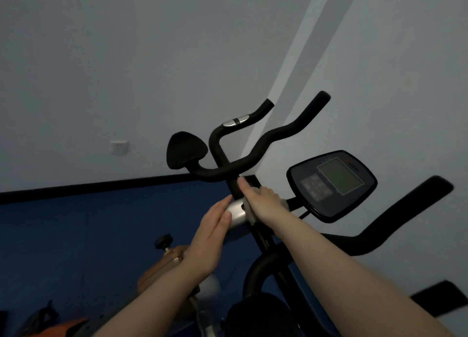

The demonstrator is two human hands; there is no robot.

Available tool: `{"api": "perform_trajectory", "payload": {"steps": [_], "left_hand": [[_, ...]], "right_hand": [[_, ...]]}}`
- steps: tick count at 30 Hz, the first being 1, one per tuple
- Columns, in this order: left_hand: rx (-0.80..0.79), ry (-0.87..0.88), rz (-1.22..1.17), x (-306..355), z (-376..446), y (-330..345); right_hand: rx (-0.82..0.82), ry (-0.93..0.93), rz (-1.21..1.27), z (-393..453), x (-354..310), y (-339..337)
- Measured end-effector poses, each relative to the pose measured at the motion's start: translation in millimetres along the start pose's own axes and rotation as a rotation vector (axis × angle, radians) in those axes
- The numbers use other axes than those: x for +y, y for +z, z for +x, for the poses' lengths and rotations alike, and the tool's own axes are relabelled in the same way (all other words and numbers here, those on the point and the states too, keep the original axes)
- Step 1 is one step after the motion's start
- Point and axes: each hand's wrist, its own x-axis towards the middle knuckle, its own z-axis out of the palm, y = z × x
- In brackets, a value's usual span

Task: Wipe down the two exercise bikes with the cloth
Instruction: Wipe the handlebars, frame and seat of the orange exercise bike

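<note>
Two exercise bikes stand side by side. The far bike has black handlebars point(255, 157), a black saddle point(184, 150) and a silver stem housing point(236, 214). The near bike shows a console point(331, 184) with a grey screen and a black handlebar point(395, 217). My right hand point(263, 202) presses a white cloth point(250, 214) against the far bike's stem just below the handlebars, fingers wrapped over the cloth. My left hand point(212, 238) lies flat with straight fingers against the silver housing. Most of the cloth is hidden under my right hand.
A pale wall with a socket point(119, 147) rises behind the bikes, above a black skirting strip point(88, 188) and blue floor point(76, 235). A brown and silver bike body with a black knob point(163, 241) sits lower left. An orange object point(65, 328) lies at the bottom left.
</note>
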Motion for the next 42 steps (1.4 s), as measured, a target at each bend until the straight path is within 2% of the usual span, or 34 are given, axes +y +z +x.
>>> {"api": "perform_trajectory", "payload": {"steps": [3, 7, 10, 13, 16, 22, 25, 30, 34, 38, 42], "left_hand": [[-0.026, -0.01, 0.026, 4, -2, -3], [-0.095, -0.082, 0.04, 12, 1, -17], [-0.113, -0.051, 0.151, 22, 8, -26], [-0.139, 0.023, 0.234, 34, 6, -28], [-0.194, 0.111, 0.219, 50, 0, -25], [-0.359, 0.294, 0.229, 78, 0, -13], [-0.405, 0.358, 0.292, 84, -1, -8], [-0.331, 0.379, 0.294, 87, -10, 0], [-0.345, 0.332, 0.321, 94, -11, 7], [-0.242, 0.319, 0.292, 100, -19, 19], [-0.2, 0.333, 0.294, 105, -28, 33]], "right_hand": [[-0.035, 0.005, 0.034, -2, -2, -4], [0.033, -0.112, 0.078, -21, 6, -9], [0.087, -0.214, -0.042, -40, 13, -15], [0.226, -0.31, -0.144, -60, 17, -24], [0.257, -0.356, -0.015, -80, 18, -39], [0.08, -0.378, 0.276, -116, 27, -60], [0.059, -0.37, 0.453, -128, 34, -61], [-0.026, -0.351, 0.6, -143, 44, -65], [-0.081, -0.352, 0.644, -145, 58, -70], [-0.003, -0.377, 0.658, -151, 72, -72], [0.049, -0.449, 0.527, -161, 90, -62]]}}
